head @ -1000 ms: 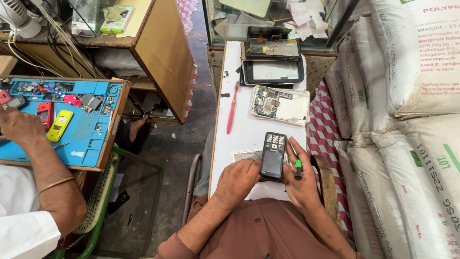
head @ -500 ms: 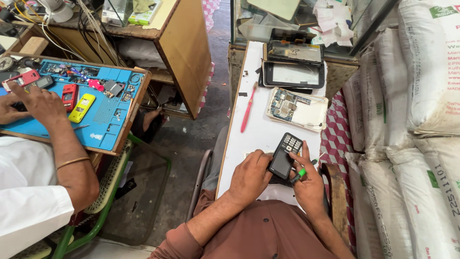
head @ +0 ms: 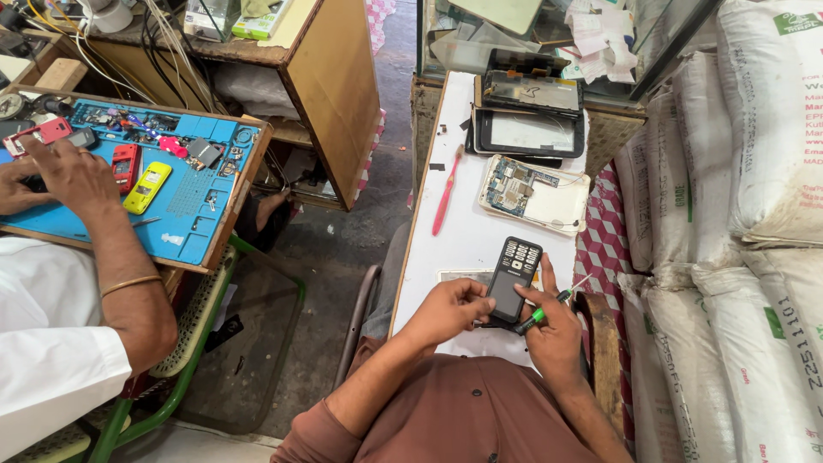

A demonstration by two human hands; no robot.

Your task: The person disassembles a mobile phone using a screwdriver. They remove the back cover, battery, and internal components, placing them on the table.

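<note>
So the person's got a black keypad phone (head: 513, 281) in both hands, just right of centre in the lower half of the frame, held a bit above the narrow white desk (head: 467, 231). The left hand (head: 447, 310) has its fingers curled shut around the phone's lower left edge, and the right hand (head: 553, 330) is closed on a small green-handled screwdriver (head: 549, 309) while its thumb braces the phone's right side. The phone looks whole from the front: keypad and screen in place, no cover off as far as the view shows. Judging by that, the opening-up has barely begun, or it's a reassembled unit getting a last check; can't tell which.

The phone's long axis runs from lower left to upper right, tilted slightly off vertical, keypad end pointing toward the top of the frame, screen end toward the person. Face is up.

Higher up the desk lie an opened white phone with bare circuit board (head: 533, 190), a red toothbrush (head: 446, 190) and a dark tablet (head: 530, 130). At the left edge another person's hand (head: 73, 176) works over a blue mat (head: 184, 193).
</note>
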